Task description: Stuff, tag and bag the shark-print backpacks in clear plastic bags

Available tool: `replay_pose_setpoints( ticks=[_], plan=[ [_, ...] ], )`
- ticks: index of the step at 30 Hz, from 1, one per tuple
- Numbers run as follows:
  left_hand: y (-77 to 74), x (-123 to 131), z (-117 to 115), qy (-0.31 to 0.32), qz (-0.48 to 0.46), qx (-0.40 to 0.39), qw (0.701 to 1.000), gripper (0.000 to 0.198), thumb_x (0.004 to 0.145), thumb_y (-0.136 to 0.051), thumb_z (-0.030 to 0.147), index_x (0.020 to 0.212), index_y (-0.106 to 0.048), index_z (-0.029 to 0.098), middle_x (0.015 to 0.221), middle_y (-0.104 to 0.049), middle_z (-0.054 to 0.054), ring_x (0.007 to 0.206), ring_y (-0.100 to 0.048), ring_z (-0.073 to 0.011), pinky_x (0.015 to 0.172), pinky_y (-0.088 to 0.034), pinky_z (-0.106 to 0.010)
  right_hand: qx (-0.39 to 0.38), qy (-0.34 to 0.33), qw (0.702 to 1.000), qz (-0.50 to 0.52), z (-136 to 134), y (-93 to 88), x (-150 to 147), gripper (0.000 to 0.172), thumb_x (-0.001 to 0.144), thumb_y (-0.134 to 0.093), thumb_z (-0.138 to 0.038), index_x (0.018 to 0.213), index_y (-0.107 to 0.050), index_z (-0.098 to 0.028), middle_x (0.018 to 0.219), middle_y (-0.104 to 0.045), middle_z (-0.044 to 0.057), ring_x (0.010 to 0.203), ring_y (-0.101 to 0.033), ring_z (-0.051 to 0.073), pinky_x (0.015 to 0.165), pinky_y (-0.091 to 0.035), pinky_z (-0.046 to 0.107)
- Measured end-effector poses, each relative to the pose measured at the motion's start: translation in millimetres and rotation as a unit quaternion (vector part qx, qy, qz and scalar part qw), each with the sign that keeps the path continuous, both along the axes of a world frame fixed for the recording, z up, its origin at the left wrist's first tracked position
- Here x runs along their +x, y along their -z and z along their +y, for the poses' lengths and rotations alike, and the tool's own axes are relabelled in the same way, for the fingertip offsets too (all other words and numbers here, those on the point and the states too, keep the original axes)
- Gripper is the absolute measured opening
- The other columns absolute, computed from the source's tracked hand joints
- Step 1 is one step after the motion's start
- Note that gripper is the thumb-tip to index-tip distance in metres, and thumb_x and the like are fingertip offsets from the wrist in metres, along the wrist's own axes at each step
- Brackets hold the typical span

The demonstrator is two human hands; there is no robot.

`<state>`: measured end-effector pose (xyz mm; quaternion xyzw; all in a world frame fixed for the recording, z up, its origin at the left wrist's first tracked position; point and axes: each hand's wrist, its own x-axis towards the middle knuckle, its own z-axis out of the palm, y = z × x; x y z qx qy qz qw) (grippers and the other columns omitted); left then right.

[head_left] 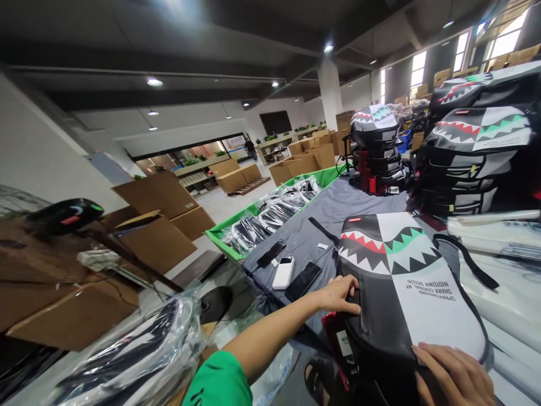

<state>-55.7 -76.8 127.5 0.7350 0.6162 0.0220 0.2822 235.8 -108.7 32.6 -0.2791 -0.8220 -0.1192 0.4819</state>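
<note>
A black, white and grey backpack with a red-and-green shark-teeth print (393, 270) lies on the table, its printed lettering upside down to me. My left hand (338, 296), reaching in from a green sleeve, curls around the bag's zippered side edge. My right hand (452, 375) sits at the lower corner of the white panel, with its fingers on the bag. A red-and-white tag (338, 338) shows near the bag's lower left side. The bag's underside is hidden.
Two black phones (271, 254) and a white power bank (283, 273) lie on a grey cloth (321, 225). Beyond stand stacked shark backpacks (477, 152) and a green-lined bin of plastic-wrapped bags (270, 217). A barcode scanner (65, 217) and cardboard boxes (156, 242) are left.
</note>
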Motion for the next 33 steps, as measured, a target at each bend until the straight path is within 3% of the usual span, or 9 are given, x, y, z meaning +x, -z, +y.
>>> replay_pose_setpoints(
  ticks=[4, 8, 15, 18, 20, 22, 24, 27, 33],
  plan=[
    [2.3, 12.5, -7.2, 0.061, 0.151, 0.085, 0.983, 0.038, 0.093, -0.065, 0.05, 0.111, -0.058, 0.018, 0.105, -0.071, -0.005, 0.098, -0.065, -0.0243, 0.084, -0.041, -0.033, -0.014, -0.002, 1.0, 0.006, -1.1, 5.7, 4.4, 0.038, 0.092, -0.056, -0.032, 0.13, -0.06, -0.031, 0.099, -0.075, 0.004, 0.087, -0.068, 0.029, 0.097, -0.043, 0.044],
    [8.4, 25.3, -10.1, 0.123, 0.285, 0.157, 0.937, 0.024, 0.1, -0.051, 0.031, 0.091, -0.064, 0.013, 0.086, -0.074, -0.01, 0.075, -0.069, -0.0244, 0.077, -0.042, -0.038, -0.014, -0.013, 1.0, -0.004, -0.9, 6.8, 8.9, 0.039, 0.09, -0.06, -0.027, 0.13, -0.062, -0.029, 0.103, -0.074, 0.005, 0.092, -0.067, 0.028, 0.098, -0.043, 0.045],
    [-19.7, 15.3, -31.3, 0.307, 0.242, 0.186, 0.901, 0.016, 0.091, -0.065, 0.025, 0.076, -0.06, 0.019, 0.073, -0.072, -0.002, 0.068, -0.065, -0.0176, 0.069, -0.039, -0.033, -0.09, -0.086, 0.992, 0.012, 36.5, -22.1, 9.2, 0.023, 0.097, -0.056, -0.024, 0.114, -0.069, -0.032, 0.107, -0.073, 0.0, 0.098, -0.067, 0.02, 0.105, -0.043, 0.04],
    [-27.9, 11.9, -42.6, 0.271, 0.221, 0.303, 0.887, 0.02, 0.095, -0.058, 0.022, 0.076, -0.058, 0.019, 0.07, -0.068, -0.001, 0.066, -0.062, -0.0162, 0.064, -0.037, -0.032, -0.214, -0.135, 0.96, 0.12, 45.3, -30.7, 28.8, 0.019, 0.095, -0.062, -0.036, 0.113, -0.068, -0.032, 0.111, -0.072, 0.001, 0.104, -0.068, 0.021, 0.101, -0.05, 0.039],
    [-19.5, 23.0, -52.9, 0.232, 0.175, 0.4, 0.869, 0.023, 0.097, -0.05, 0.019, 0.075, -0.057, 0.019, 0.066, -0.064, -0.001, 0.064, -0.061, -0.0157, 0.062, -0.038, -0.031, -0.287, -0.062, 0.928, 0.23, 41.5, -23.9, 48.3, 0.022, 0.094, -0.061, -0.043, 0.11, -0.066, -0.03, 0.11, -0.072, 0.003, 0.105, -0.068, 0.023, 0.094, -0.055, 0.037],
    [0.3, 47.2, -65.9, 0.259, 0.108, 0.437, 0.855, 0.026, 0.098, -0.045, 0.017, 0.074, -0.055, 0.02, 0.061, -0.06, 0.001, 0.06, -0.059, -0.0142, 0.06, -0.039, -0.029, -0.34, 0.046, 0.902, 0.262, 30.6, -4.6, 64.5, 0.026, 0.092, -0.059, -0.049, 0.107, -0.066, -0.028, 0.104, -0.072, 0.004, 0.097, -0.07, 0.024, 0.079, -0.058, 0.035],
    [25.4, 81.0, -76.6, 0.306, 0.076, 0.392, 0.864, 0.025, 0.1, -0.048, 0.024, 0.076, -0.056, 0.019, 0.062, -0.061, 0.001, 0.057, -0.059, -0.0139, 0.057, -0.041, -0.028, -0.385, 0.078, 0.896, 0.206, 16.0, 22.8, 71.1, 0.032, 0.087, -0.059, -0.052, 0.104, -0.065, -0.026, 0.099, -0.072, 0.006, 0.089, -0.07, 0.025, 0.07, -0.058, 0.034],
    [53.6, 134.7, -77.4, 0.257, 0.116, 0.239, 0.929, 0.028, 0.102, -0.052, 0.041, 0.093, -0.061, 0.016, 0.082, -0.073, -0.004, 0.068, -0.068, -0.0186, 0.055, -0.045, -0.029, -0.393, 0.048, 0.908, 0.137, -4.0, 61.1, 63.2, 0.038, 0.082, -0.058, -0.045, 0.113, -0.059, -0.024, 0.104, -0.068, 0.008, 0.092, -0.069, 0.025, 0.079, -0.06, 0.038],
    [52.4, 190.4, -52.1, 0.173, 0.08, 0.07, 0.979, 0.038, 0.103, -0.038, 0.039, 0.117, -0.061, 0.012, 0.1, -0.077, -0.014, 0.084, -0.074, -0.0288, 0.07, -0.056, -0.036, -0.336, 0.087, 0.926, 0.149, -9.5, 81.2, 45.3, 0.027, 0.084, -0.046, -0.026, 0.11, -0.054, -0.024, 0.097, -0.063, 0.007, 0.089, -0.068, 0.025, 0.076, -0.059, 0.039]
  ],
)
